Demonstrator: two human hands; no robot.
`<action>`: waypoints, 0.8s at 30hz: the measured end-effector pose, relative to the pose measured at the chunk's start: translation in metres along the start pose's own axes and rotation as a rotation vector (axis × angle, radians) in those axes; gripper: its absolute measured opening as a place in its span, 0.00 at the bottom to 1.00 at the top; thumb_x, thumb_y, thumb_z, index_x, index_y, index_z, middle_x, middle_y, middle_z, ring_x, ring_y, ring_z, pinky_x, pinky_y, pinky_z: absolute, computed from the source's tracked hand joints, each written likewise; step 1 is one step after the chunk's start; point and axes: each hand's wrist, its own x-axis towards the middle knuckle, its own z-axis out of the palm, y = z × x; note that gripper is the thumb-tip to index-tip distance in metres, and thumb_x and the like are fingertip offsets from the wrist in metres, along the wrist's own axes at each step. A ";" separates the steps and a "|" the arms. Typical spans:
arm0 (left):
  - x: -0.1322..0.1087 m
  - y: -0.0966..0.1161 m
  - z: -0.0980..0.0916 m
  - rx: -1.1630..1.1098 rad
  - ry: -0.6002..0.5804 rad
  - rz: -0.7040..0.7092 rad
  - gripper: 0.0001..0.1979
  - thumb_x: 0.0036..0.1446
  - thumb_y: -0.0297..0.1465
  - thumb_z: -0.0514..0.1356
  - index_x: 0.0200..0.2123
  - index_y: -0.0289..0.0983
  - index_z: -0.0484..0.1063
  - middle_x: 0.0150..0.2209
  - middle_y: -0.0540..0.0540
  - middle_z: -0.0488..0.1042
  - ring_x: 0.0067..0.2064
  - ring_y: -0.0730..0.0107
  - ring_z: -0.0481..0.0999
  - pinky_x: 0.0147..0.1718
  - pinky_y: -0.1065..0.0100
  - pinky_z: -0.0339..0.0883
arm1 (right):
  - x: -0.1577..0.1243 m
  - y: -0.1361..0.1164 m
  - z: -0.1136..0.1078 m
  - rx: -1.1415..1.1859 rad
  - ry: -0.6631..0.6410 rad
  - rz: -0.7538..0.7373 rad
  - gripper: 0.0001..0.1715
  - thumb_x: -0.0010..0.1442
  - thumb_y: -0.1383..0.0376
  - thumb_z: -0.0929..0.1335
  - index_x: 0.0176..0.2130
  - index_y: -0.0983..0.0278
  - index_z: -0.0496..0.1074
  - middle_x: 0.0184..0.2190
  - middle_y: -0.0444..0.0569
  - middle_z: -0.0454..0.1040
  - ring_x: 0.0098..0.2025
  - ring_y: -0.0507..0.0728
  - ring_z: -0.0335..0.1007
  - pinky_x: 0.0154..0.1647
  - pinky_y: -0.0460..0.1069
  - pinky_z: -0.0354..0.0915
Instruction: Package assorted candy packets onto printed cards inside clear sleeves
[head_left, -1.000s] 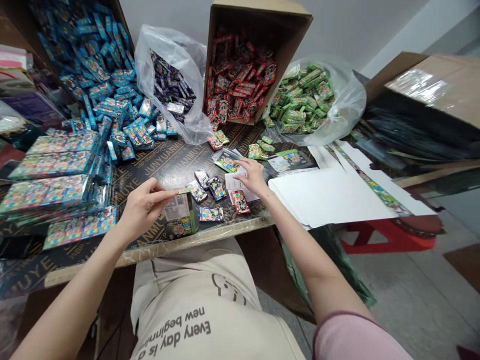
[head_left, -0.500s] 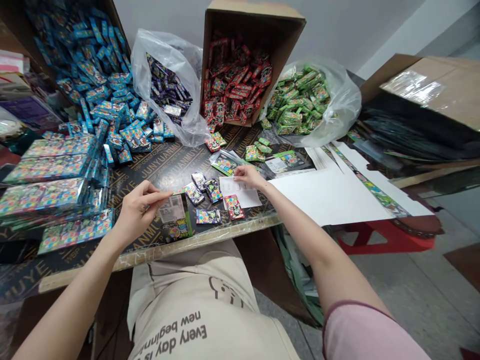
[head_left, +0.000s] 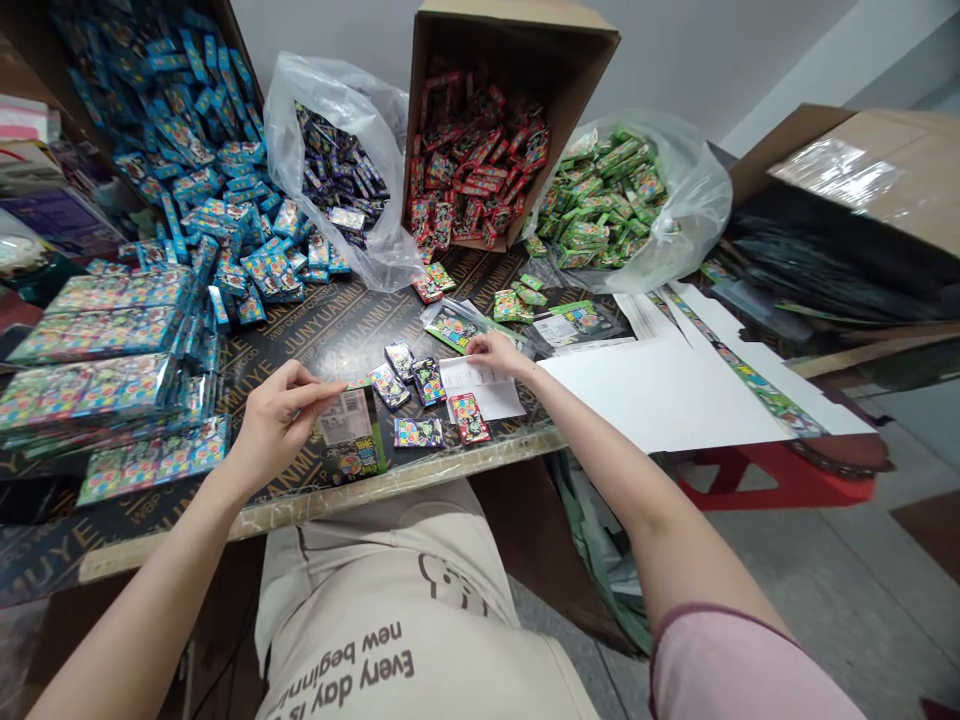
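Observation:
My left hand (head_left: 281, 413) pinches the top left corner of a dark flat package (head_left: 350, 437) with a white label, lying near the table's front edge. My right hand (head_left: 496, 353) rests with curled fingers on the far edge of a white printed slip (head_left: 484, 390); whether it grips the slip or the green packet (head_left: 450, 327) just behind it is unclear. Between the hands lie several small colourful packets (head_left: 420, 400) in purple, red and mixed colours.
Along the back stand a heap of blue packets (head_left: 202, 150), a clear bag of purple ones (head_left: 337, 170), a tipped cardboard box of red ones (head_left: 472, 150) and a bag of green ones (head_left: 607, 190). Filled sleeves (head_left: 97, 380) are stacked at left, white card sheets (head_left: 660, 390) at right.
My right hand has drawn back from the slip's middle to its far edge, uncovering the slip. The left hand stays on the dark package.

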 end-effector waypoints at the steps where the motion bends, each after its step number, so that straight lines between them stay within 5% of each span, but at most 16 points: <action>1: 0.000 0.000 0.000 -0.001 0.000 -0.006 0.11 0.61 0.32 0.57 0.42 0.44 0.80 0.30 0.49 0.68 0.31 0.73 0.68 0.28 0.71 0.63 | 0.000 0.000 0.001 -0.012 0.003 -0.003 0.08 0.44 0.63 0.70 0.26 0.66 0.72 0.20 0.43 0.73 0.23 0.51 0.65 0.26 0.46 0.59; 8: 0.000 0.000 0.000 -0.022 0.000 -0.019 0.11 0.60 0.32 0.58 0.42 0.44 0.80 0.30 0.49 0.68 0.31 0.73 0.68 0.28 0.71 0.63 | -0.014 -0.006 0.012 -0.150 0.138 -0.057 0.02 0.49 0.69 0.68 0.28 0.66 0.71 0.28 0.48 0.75 0.34 0.57 0.68 0.43 0.52 0.58; 13: -0.001 0.002 0.000 -0.019 0.001 -0.007 0.11 0.60 0.30 0.58 0.42 0.44 0.80 0.30 0.49 0.68 0.31 0.73 0.68 0.28 0.71 0.63 | -0.025 -0.012 0.023 -0.340 0.256 -0.074 0.18 0.54 0.69 0.68 0.46 0.66 0.74 0.44 0.58 0.75 0.50 0.66 0.64 0.51 0.58 0.51; 24: -0.001 0.005 -0.001 -0.013 0.003 -0.039 0.11 0.60 0.32 0.57 0.41 0.43 0.80 0.30 0.48 0.68 0.31 0.73 0.68 0.28 0.70 0.63 | -0.011 -0.008 0.016 -0.335 0.188 -0.029 0.05 0.50 0.67 0.71 0.31 0.65 0.77 0.28 0.48 0.77 0.34 0.57 0.68 0.46 0.55 0.53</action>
